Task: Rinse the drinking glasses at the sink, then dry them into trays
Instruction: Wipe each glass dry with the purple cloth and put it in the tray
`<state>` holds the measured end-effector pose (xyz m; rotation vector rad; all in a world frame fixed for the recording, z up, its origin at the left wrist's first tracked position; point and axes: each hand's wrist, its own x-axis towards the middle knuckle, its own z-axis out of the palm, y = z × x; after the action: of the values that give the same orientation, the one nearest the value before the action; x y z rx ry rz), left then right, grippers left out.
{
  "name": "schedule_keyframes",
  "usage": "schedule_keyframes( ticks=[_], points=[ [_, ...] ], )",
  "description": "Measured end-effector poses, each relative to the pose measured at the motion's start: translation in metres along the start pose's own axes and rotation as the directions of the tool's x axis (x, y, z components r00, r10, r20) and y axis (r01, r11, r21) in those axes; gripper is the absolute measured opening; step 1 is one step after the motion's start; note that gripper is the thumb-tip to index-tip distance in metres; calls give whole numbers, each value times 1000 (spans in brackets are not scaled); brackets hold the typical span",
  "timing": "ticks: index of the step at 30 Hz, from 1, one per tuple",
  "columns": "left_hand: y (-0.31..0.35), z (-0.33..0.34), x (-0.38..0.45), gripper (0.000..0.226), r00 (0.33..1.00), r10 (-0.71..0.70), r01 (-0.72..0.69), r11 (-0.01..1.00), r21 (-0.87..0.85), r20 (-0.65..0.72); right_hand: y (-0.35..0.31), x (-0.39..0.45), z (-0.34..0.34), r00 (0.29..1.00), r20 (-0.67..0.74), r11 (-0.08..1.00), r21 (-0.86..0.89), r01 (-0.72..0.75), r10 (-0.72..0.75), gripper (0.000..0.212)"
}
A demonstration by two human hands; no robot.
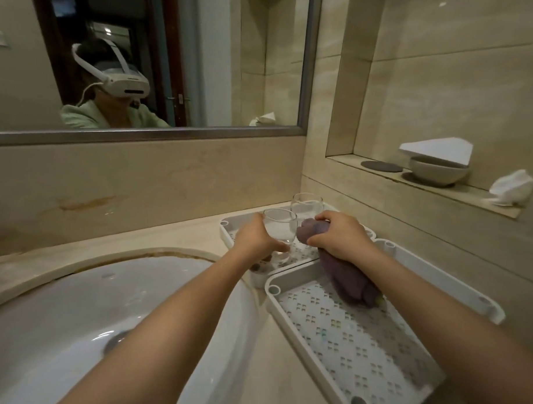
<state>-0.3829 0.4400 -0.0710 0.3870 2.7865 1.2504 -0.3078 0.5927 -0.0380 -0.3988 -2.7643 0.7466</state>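
Left hand [253, 236] grips an upright glass [280, 232] in the far tray [228, 230]; right hand [338, 233] clutches a purple cloth [350, 277].

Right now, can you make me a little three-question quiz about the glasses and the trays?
1. True or false: the left hand grips a glass.
2. What does the right hand hold? A) a sponge B) a purple cloth C) a bowl
3. Fill in: a second glass stands upright in the far ____.

Key
1. True; it stands at the far tray.
2. B; the cloth trails down onto the near tray.
3. tray
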Motion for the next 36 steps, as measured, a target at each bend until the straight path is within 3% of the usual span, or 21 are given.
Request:
schedule_keyframes(
  ticks=[6, 12, 15, 17, 21, 25, 30, 36],
  points=[
    [2, 5, 10, 97, 993, -89, 87, 996, -30, -77, -5, 6, 3, 1000, -4, 1000, -2, 7, -8, 55],
    [-2, -9, 7, 76, 992, -71, 58, 990, -126, -100, -11, 1, 4, 999, 18, 1000, -8, 26, -26, 56],
    [-4, -24, -11, 58, 994, 23, -20, 999, 35, -109, -20, -5, -2, 999, 18, 999, -10, 44, -44, 53],
    [-6, -39, -28, 51, 989, 114, -89, 967, 241, -90, -30, -13, -7, 997, 12, 997, -4, 80, -80, 53],
    [-12, -80, -78, 39, 967, 251, -152, 705, 693, -44, -66, -36, -15, 981, 14, 979, 72, 191, -193, 54],
    [-32, -124, -150, 31, 974, 203, -38, 573, 818, -98, -117, -76, -6, 934, 48, 920, 198, 338, -353, 53],
    [-79, -168, -246, 40, 974, 13, 180, 562, 808, -226, -181, -140, 38, 823, 166, 824, 295, 484, -543, 51],
    [-120, -214, -345, 42, 895, -163, 437, 509, 742, -416, -253, -215, 92, 649, 209, 661, 451, 600, -731, 53]
  ],
)
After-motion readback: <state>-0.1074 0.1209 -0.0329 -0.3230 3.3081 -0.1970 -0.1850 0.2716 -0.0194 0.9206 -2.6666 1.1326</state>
